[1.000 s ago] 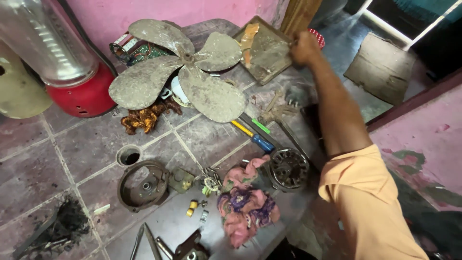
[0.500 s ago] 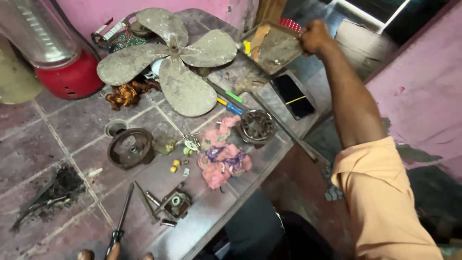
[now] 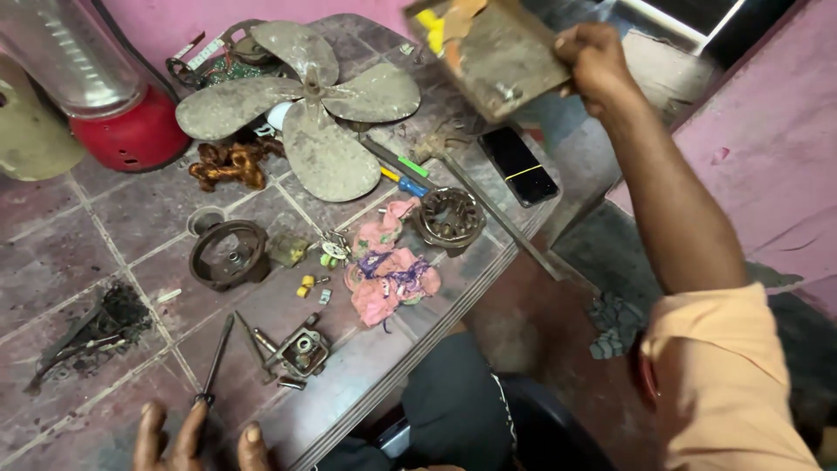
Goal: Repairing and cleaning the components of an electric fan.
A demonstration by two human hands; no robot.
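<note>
Right hand (image 3: 595, 63) grips a rusty metal tray (image 3: 493, 54) lifted far right; left hand (image 3: 196, 436) rests open on the counter (image 3: 349, 397) — beside a screwdriver (image 3: 215, 360).

pink walls (image 3: 767, 157) | tiled worktop (image 3: 52, 235) | dark floor (image 3: 523, 323)

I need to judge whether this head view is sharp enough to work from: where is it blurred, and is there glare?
Head view: the flat box lifted in the right hand is motion-blurred; the fan blades, pink rag and screwdriver by the left hand are sharp; light is soft and even, with faint sheen on the phone and clear jar; edges bow from the wide lens.
</note>
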